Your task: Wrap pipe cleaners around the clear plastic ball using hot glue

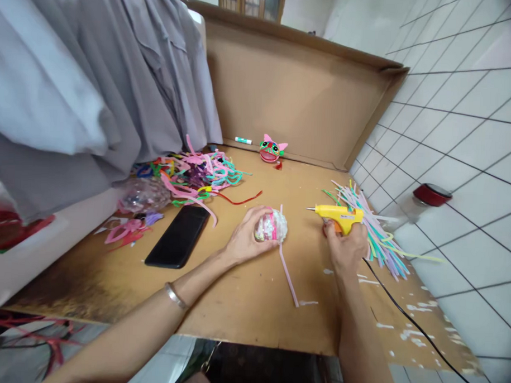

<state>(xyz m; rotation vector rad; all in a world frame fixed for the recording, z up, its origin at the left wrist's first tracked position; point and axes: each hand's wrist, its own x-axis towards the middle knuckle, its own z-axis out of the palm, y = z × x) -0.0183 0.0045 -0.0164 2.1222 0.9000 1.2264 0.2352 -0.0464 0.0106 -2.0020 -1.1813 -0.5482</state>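
Left grip [247,239] cups a wrapped ball [271,226], right grip [346,246] clasps an unlabelled glue gun [337,215].

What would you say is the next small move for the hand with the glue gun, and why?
Probably bring the glue gun leftward until its nozzle meets the ball. The right hand holds it with the tip pointing at the ball but apart from it, while the left hand steadies the ball on the cardboard.

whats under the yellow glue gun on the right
Under and behind the yellow glue gun lies a fanned bundle of pastel pipe cleaners on the cardboard sheet. The right hand grips the gun's handle, hiding it and the sheet directly below.
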